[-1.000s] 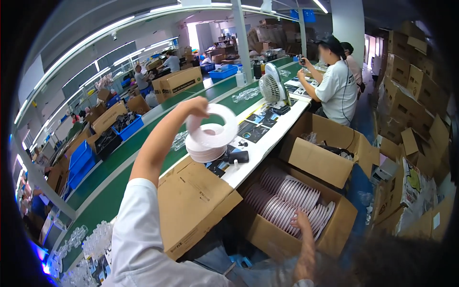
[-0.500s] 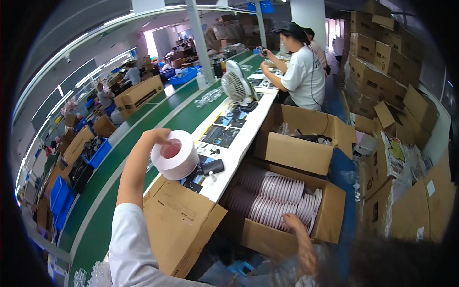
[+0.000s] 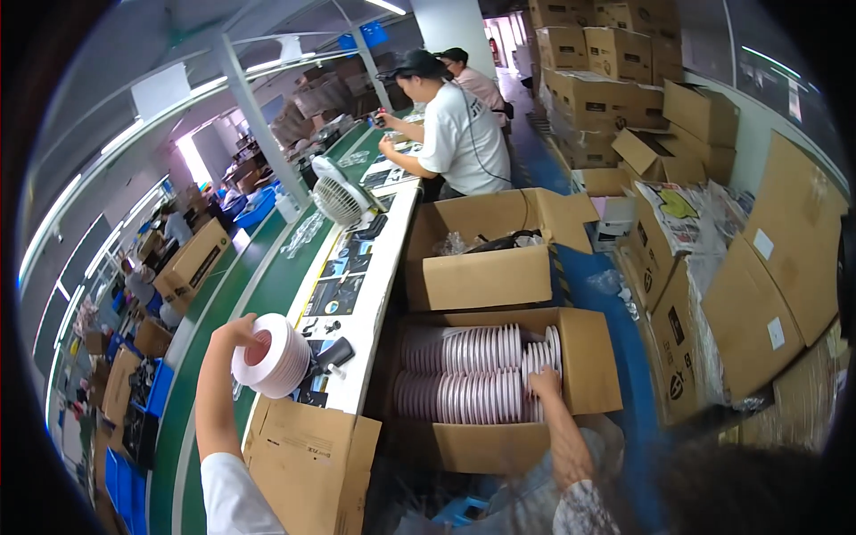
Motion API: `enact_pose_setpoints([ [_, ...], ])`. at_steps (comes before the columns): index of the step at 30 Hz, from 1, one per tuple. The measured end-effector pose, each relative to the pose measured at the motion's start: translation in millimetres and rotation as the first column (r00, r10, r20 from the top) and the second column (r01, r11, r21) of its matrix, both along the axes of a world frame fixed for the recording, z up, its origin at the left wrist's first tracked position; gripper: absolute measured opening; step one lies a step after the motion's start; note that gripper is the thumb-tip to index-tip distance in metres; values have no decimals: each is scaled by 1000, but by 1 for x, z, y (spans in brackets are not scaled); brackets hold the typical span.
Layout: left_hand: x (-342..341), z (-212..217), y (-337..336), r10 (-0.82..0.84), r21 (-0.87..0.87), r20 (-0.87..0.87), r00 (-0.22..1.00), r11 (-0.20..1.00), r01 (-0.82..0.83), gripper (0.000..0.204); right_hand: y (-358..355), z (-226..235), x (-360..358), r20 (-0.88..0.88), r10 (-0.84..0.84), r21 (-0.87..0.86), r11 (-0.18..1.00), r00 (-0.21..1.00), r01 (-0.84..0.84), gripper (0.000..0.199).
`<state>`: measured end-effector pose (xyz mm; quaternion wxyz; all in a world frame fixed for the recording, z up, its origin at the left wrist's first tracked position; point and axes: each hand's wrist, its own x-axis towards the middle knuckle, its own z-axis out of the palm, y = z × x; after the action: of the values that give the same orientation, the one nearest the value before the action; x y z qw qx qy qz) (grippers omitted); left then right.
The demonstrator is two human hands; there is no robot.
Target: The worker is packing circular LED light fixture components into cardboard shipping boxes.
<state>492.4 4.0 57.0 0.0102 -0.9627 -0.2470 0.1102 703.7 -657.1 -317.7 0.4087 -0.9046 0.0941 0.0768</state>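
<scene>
My left hand [image 3: 237,333] grips the rim of a stack of flat white rings [image 3: 283,370], fingers hooked into its pinkish centre hole. The stack tilts at the left edge of the white worktop, over an open cardboard flap. My right hand [image 3: 546,383] reaches into an open carton [image 3: 588,361] on the right. Its fingers close on white rings [image 3: 540,355] at the right end of the carton; the fingertips are partly hidden among them. More white rings [image 3: 459,397] stand on edge there in two long rows.
The white worktop [image 3: 367,308] holds a black box-shaped device [image 3: 332,354], printed sheets and a white fan [image 3: 339,196]. Beyond my carton stands another open carton [image 3: 486,276]. A co-worker in a white shirt [image 3: 464,134] sits farther along. Stacked cartons [image 3: 615,98] line the right side.
The view has swung right, so the scene sits farther left. My right hand has closed in on the rings at the carton's right end. My left hand still holds its stack.
</scene>
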Motion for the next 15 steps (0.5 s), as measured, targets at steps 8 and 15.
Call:
enact_pose_setpoints([
  [8, 35, 82, -130, 74, 387, -103, 992, 922, -28, 34, 3, -33, -4, -233, -13, 58, 998, 972, 28, 68],
  [15, 134, 45, -277, -558, 320, 529, 639, 829, 459, 31, -32, -69, 23, -264, -142, 218, 955, 954, 203, 55],
])
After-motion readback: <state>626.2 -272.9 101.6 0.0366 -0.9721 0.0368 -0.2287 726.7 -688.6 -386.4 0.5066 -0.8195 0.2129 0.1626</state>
